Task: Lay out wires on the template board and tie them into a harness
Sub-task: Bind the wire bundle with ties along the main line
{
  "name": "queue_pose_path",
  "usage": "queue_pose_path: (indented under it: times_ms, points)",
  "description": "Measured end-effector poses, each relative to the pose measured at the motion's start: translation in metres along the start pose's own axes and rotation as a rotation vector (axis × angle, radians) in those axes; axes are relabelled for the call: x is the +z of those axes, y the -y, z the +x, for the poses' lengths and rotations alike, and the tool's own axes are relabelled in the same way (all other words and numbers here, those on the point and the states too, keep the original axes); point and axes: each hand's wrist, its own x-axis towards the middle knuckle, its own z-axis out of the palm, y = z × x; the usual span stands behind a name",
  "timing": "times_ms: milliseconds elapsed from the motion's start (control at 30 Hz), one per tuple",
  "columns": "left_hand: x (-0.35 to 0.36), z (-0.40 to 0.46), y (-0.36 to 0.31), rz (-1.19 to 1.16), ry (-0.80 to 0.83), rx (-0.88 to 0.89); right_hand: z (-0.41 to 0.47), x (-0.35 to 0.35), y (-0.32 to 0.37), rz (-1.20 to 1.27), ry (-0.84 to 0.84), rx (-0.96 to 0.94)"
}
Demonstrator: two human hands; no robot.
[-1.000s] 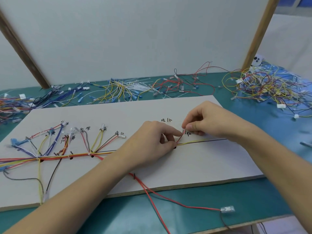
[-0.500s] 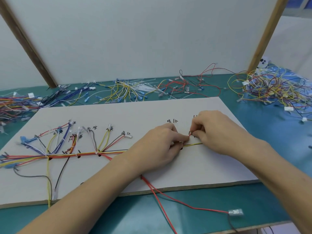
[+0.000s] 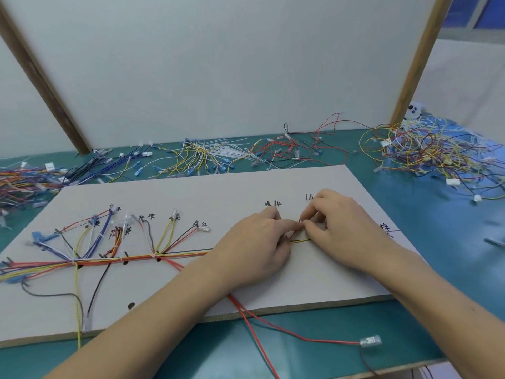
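A white template board (image 3: 207,192) lies on the teal table, with handwritten labels and a drawn trunk line. A partly built harness (image 3: 114,259) of red, yellow, blue and black wires runs along the trunk on the left, with tied branches fanning upward. My left hand (image 3: 257,247) and my right hand (image 3: 338,228) meet near the board's middle right. Both pinch the end of a thin red wire (image 3: 293,235) that rises from the yellow and black wires (image 3: 300,240) on the line. Two red wires (image 3: 254,324) trail off the board's front edge to a clear connector (image 3: 370,341).
Loose wire piles lie behind the board: multicoloured at the far left (image 3: 24,181), blue (image 3: 109,165), yellow with white cable ties (image 3: 207,154), red (image 3: 295,149), and a big tangle at the right (image 3: 437,154). A white panel with wooden struts stands behind.
My right hand has come down and left toward my left hand, and the fingertips now meet over the red wire end. The view has shifted slightly.
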Motion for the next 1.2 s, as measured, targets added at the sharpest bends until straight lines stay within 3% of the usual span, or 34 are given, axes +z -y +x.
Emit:
queue_pose_path:
  times_ms: [333,600,733,800,867,1000,1200]
  points:
    - [-0.007,0.001,-0.001,-0.099,0.007,-0.034,0.015,-0.006,0.005,0.035,0.134,0.040]
    - [-0.017,0.000,0.002,-0.131,0.018,-0.069,0.013,-0.004,0.007,0.065,0.109,0.058]
    - [-0.039,-0.022,0.003,-0.266,-0.087,-0.051,-0.002,-0.006,0.013,0.063,0.043,0.087]
    - [-0.050,-0.042,0.009,-0.329,-0.160,-0.061,-0.023,-0.007,0.027,0.049,-0.045,0.043]
    - [-0.060,-0.064,0.016,-0.388,-0.205,-0.084,-0.049,-0.006,0.052,0.121,-0.029,-0.040]
    - [-0.071,-0.099,0.029,-0.201,-0.151,-0.054,-0.083,0.006,0.093,0.205,0.180,-0.067]
    - [-0.060,-0.116,0.030,-0.023,0.002,-0.070,-0.086,0.010,0.108,0.082,0.230,-0.087]
